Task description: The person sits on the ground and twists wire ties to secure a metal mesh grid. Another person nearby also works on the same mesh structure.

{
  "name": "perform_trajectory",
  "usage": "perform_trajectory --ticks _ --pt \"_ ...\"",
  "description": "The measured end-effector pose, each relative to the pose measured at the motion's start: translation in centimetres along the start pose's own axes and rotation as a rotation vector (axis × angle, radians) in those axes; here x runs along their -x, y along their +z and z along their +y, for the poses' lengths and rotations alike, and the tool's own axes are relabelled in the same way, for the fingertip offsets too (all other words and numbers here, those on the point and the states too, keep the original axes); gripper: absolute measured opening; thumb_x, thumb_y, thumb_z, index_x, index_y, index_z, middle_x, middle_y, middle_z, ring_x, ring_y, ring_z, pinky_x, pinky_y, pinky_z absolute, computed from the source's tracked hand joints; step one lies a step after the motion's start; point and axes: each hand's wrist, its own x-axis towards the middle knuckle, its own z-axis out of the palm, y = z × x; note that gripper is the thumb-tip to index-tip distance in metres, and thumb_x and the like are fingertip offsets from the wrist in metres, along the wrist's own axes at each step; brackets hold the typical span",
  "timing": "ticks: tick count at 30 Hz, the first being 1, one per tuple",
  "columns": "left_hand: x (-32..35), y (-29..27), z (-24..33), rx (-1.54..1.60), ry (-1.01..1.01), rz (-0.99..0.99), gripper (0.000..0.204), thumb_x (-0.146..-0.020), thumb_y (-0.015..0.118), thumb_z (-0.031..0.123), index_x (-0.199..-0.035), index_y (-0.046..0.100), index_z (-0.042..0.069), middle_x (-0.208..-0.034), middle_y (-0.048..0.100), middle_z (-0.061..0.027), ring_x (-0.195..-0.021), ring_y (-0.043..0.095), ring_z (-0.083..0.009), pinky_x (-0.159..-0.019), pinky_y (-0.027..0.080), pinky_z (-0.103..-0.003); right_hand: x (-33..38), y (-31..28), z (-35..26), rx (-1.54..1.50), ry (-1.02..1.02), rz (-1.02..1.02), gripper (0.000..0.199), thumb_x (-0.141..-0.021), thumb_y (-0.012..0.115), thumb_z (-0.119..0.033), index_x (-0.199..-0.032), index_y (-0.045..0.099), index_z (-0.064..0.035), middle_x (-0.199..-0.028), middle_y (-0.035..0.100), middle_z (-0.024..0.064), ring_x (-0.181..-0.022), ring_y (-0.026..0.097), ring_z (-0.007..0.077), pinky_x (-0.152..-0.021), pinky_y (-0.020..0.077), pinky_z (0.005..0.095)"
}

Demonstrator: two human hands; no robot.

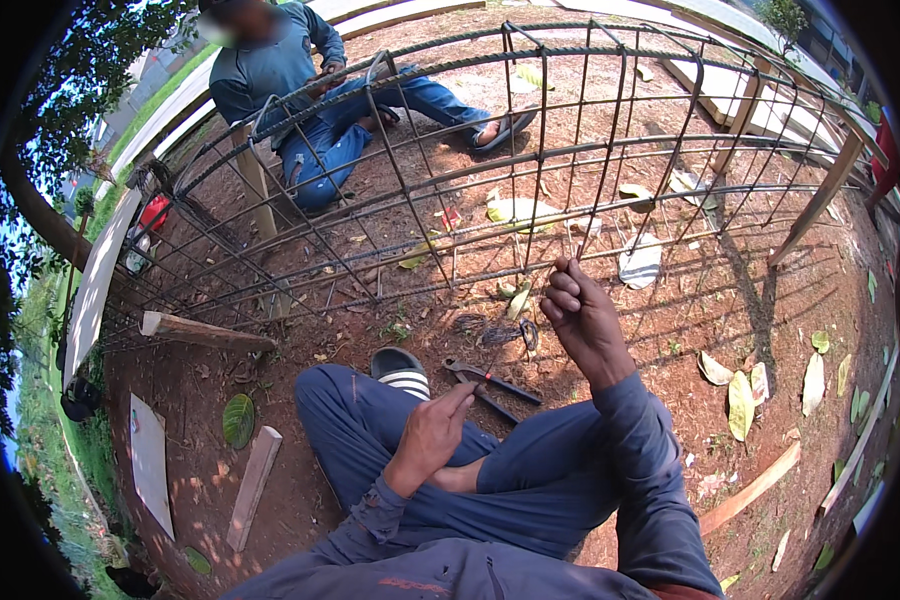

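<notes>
A long rebar cage (540,150) of dark bars and square stirrups stretches across in front of me. My right hand (582,310) is raised just below its near lower bar, fingers curled and thumb pressed to them in a pinch. Whatever sits between those fingertips is too small to make out. Low over my crossed legs, my left hand (430,440) stretches its fingers out, and I see nothing held in it. Beyond its fingertips, pincers (490,382) with dark handles lie on the soil beside my sandal (400,372). A bundle of dark tie wire (488,328) lies farther out.
Another person (280,80) sits on the ground behind the cage at the far left. Wooden posts (810,200) prop the cage. Wood pieces (254,488), a board (150,465), large leaves (740,405) and a flattened whitish packet (640,262) lie on the reddish soil (570,360).
</notes>
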Motion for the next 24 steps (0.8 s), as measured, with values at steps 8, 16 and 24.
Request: perform_trajectory --ticks 8,16,24 --pt "0.6 0.2 2.7 -0.13 0.058 -0.14 0.02 -0.1 0.059 0.018 -0.116 0.064 0.008 -0.085 0.071 -0.02 -0.078 0.069 -0.0422 -0.066 0.054 -0.052 0.4 -0.1 2.4 0.724 -0.277 -0.074 0.029 -0.109 0.052 -0.019 -0.121 0.061 0.0049 -0.097 0.072 0.0101 -0.103 0.073 0.0237 -0.093 0.0555 0.0336" --pt "-0.6 -4.6 5.0 -0.199 0.245 -0.048 0.014 -0.098 0.063 0.017 -0.107 0.067 0.007 -0.081 0.07 -0.0171 -0.07 0.069 -0.0387 -0.058 0.052 -0.047 2.0 0.5 4.4 1.564 -0.523 -0.549 0.017 -0.103 0.057 -0.016 -0.105 0.064 -0.0002 -0.084 0.069 0.0168 -0.077 0.067 0.0381 -0.07 0.0529 0.0432" --pt "-3.7 -8.1 3.6 -0.239 0.234 0.185 0.016 -0.1 0.063 0.018 -0.11 0.067 0.005 -0.087 0.071 -0.0187 -0.076 0.07 -0.0392 -0.062 0.053 -0.045 2.9 1.3 3.8 1.064 0.039 -0.662 0.039 -0.111 0.046 -0.032 -0.095 0.06 0.0002 -0.07 0.062 0.0077 -0.067 0.063 0.0209 -0.063 0.0473 0.0382"
